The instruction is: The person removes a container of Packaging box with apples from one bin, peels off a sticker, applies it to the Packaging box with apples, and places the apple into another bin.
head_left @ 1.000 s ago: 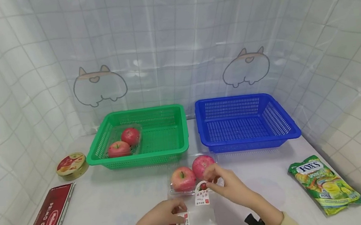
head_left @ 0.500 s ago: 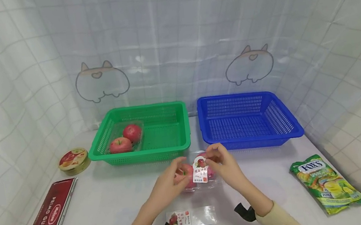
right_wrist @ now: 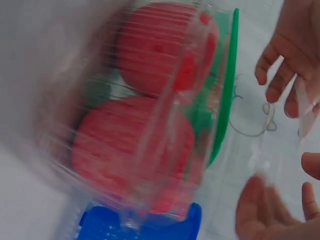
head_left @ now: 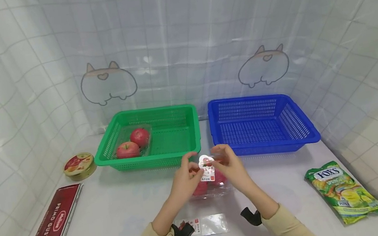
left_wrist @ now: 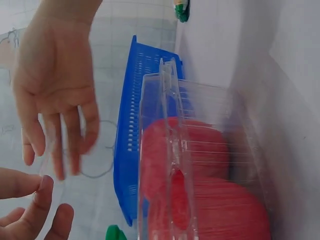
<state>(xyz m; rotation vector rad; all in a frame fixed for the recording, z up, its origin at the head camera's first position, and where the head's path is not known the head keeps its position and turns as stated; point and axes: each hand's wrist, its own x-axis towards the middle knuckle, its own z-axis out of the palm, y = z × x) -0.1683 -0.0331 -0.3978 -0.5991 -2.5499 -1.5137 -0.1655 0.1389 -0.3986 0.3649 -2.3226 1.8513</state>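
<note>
Pinching the white label (head_left: pixel 207 174) by opposite sides with left hand (head_left: pixel 184 180) and right hand (head_left: pixel 232 168), probably to keep it flat. Held just above the clear apple box (head_left: pixel 215 188), set midway between the side edges of the table (head_left: pixel 131 197), likely for equal reach.

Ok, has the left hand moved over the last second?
Yes. In the head view the left hand has moved forward, nearer the green basket, from the clear strip to the label over the apple box.

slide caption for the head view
Both hands hold a printed label over a clear pack of apples, a green basket and a blue basket beyond.
</note>
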